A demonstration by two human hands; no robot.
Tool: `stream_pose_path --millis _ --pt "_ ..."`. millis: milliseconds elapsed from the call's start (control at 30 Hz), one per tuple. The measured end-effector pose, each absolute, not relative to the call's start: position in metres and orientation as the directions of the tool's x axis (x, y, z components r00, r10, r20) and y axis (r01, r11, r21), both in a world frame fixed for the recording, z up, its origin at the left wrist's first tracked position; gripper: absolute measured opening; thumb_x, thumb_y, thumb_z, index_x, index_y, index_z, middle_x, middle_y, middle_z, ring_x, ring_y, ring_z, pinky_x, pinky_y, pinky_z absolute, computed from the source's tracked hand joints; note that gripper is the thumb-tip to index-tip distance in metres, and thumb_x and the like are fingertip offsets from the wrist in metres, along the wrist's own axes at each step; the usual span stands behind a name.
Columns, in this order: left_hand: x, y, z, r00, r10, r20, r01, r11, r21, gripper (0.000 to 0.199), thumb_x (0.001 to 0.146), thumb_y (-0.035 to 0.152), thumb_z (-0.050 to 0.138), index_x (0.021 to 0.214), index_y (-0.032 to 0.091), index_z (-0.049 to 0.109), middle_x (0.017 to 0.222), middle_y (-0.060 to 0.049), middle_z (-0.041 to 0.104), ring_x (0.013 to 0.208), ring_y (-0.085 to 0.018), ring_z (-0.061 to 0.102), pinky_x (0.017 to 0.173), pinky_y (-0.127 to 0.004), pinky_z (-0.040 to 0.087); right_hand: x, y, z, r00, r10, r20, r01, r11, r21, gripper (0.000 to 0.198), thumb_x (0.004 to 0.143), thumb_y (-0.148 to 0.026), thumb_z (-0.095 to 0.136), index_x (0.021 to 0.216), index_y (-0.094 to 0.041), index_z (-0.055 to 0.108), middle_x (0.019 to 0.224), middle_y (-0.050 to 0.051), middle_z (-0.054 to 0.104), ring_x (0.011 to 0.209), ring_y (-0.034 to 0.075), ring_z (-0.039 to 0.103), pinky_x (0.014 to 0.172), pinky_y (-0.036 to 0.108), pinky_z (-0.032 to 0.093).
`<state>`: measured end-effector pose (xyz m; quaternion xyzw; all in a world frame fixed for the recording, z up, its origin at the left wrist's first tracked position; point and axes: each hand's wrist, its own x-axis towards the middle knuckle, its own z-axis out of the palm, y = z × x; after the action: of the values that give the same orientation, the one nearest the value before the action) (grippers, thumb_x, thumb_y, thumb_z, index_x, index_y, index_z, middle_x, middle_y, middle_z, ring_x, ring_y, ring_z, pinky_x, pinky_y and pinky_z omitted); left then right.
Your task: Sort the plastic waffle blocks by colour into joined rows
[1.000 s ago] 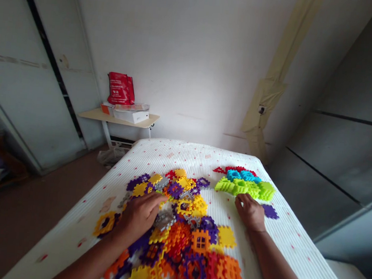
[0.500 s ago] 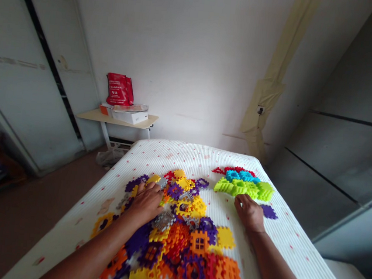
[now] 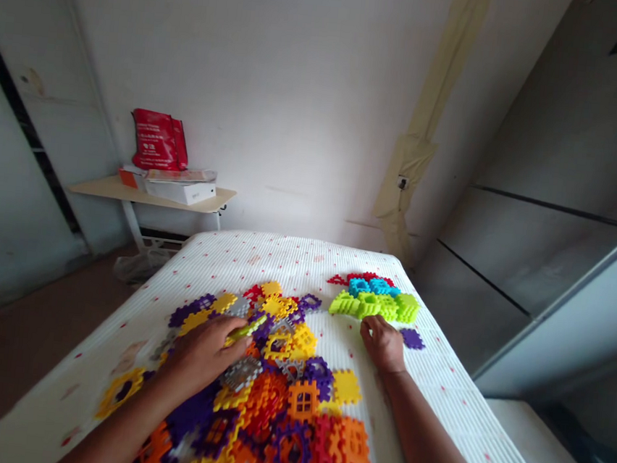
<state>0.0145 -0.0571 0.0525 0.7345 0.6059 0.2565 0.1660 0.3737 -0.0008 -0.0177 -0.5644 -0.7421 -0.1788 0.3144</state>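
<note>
My left hand [image 3: 210, 349] is closed on a lime green interlocking plastic tile [image 3: 247, 330], held at a slant over the mixed pile. Beneath and around it lie loose tiles in purple, yellow, grey, orange and red, such as an orange window tile [image 3: 304, 401] and a yellow square tile [image 3: 346, 387]. My right hand [image 3: 383, 344] has its fingers curled, just in front of the lime green stacks [image 3: 369, 306]; whatever is in them, if anything, is hidden. Beside that hand, a purple tile [image 3: 413, 338] lies flat on the sheet.
Behind the green stacks sit blue tiles [image 3: 376, 287] and red tiles [image 3: 368, 276]. All rest on a bed with a white patterned sheet [image 3: 284, 258]. A small table [image 3: 99, 188] at the back left bears a red bag [image 3: 158, 141] and a white box [image 3: 181, 191].
My left hand has lifted from the pile with a lime green tile in its fingers. My right hand stays by the green stacks. The whole view has shifted toward the right.
</note>
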Motion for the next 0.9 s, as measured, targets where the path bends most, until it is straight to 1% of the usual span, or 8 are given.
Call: stream_pose_path --millis 100,167,300,467,633,733,800,900 --pt "0.019 -0.062 0.049 0.075 0.989 0.124 0.68 -0.142 0.719 0.039 0.081 0.046 0.04 0.097 0.021 0.065 0.092 -0.004 0.07 0.084 -0.021 0.064 0.073 -0.029 0.048 0.371 -0.002 -0.015 -0.178 0.72 0.671 0.942 0.321 -0.095 0.028 0.086 -0.021 0.041 0.069 -0.017 0.062 0.065 0.002 0.06 0.056 0.01 0.053 0.053 0.02 0.03" --pt "0.024 -0.063 0.044 0.014 0.996 0.086 0.59 -0.078 0.804 0.044 0.081 0.048 0.038 0.099 0.017 0.064 0.084 -0.005 0.07 0.07 -0.019 0.064 0.062 -0.028 0.048 0.367 -0.004 -0.012 -0.184 0.713 0.677 0.93 0.349 -0.115 0.028 0.087 -0.021 0.04 0.069 -0.017 0.062 0.064 0.002 0.059 0.056 0.01 0.053 0.054 0.02 0.031" --pt "0.036 -0.061 0.037 -0.044 0.999 0.015 0.414 0.004 0.91 0.049 0.079 0.051 0.042 0.103 0.014 0.063 0.062 0.001 0.059 0.046 -0.012 0.049 0.047 -0.024 0.041 0.346 -0.013 -0.002 -0.194 0.707 0.68 0.865 0.451 -0.222 0.026 0.088 -0.022 0.041 0.072 -0.017 0.061 0.064 0.002 0.057 0.057 0.01 0.053 0.056 0.02 0.035" --pt "0.048 -0.063 0.034 -0.004 1.0 -0.008 0.275 0.009 0.961 0.047 0.077 0.049 0.047 0.11 0.018 0.06 0.058 0.006 0.045 0.048 -0.009 0.042 0.045 -0.02 0.035 0.297 -0.032 0.018 -0.261 0.72 0.643 0.656 0.621 -0.429 0.017 0.088 -0.024 0.046 0.088 -0.017 0.062 0.078 0.004 0.062 0.059 0.011 0.057 0.058 0.021 0.044" --pt "0.052 -0.067 0.03 0.074 0.997 0.031 0.233 -0.048 0.971 0.047 0.083 0.044 0.045 0.124 0.022 0.048 0.058 0.009 0.04 0.047 -0.008 0.038 0.046 -0.019 0.033 0.256 -0.05 0.035 -0.459 0.641 0.615 0.423 0.767 -0.482 0.018 0.087 -0.026 0.051 0.1 -0.021 0.063 0.098 0.007 0.065 0.09 0.016 0.061 0.078 0.028 0.05" --pt "0.053 -0.069 0.03 0.108 0.99 0.092 0.3 -0.12 0.946 0.044 0.087 0.041 0.039 0.127 0.025 0.045 0.066 0.005 0.052 0.057 -0.011 0.051 0.055 -0.022 0.041 0.243 -0.058 0.041 -0.547 0.597 0.586 0.359 0.8 -0.48 0.022 0.086 -0.028 0.055 0.106 -0.021 0.061 0.104 0.008 0.064 0.097 0.017 0.06 0.084 0.029 0.049" --pt "0.054 -0.07 0.031 0.11 0.984 0.142 0.355 -0.172 0.919 0.042 0.088 0.039 0.037 0.126 0.025 0.046 0.088 -0.002 0.063 0.083 -0.016 0.06 0.073 -0.028 0.048 0.238 -0.061 0.044 -0.58 0.587 0.566 0.382 0.809 -0.447 0.023 0.085 -0.026 0.055 0.107 -0.02 0.06 0.104 0.008 0.064 0.096 0.017 0.06 0.084 0.029 0.049" --pt "0.055 -0.07 0.03 0.104 0.978 0.18 0.363 -0.205 0.909 0.041 0.087 0.037 0.038 0.125 0.024 0.048 0.123 -0.006 0.058 0.117 -0.021 0.051 0.098 -0.035 0.04 0.234 -0.065 0.046 -0.618 0.584 0.527 0.443 0.812 -0.381 0.019 0.085 -0.023 0.053 0.103 -0.02 0.06 0.1 0.008 0.063 0.093 0.018 0.059 0.081 0.028 0.049"
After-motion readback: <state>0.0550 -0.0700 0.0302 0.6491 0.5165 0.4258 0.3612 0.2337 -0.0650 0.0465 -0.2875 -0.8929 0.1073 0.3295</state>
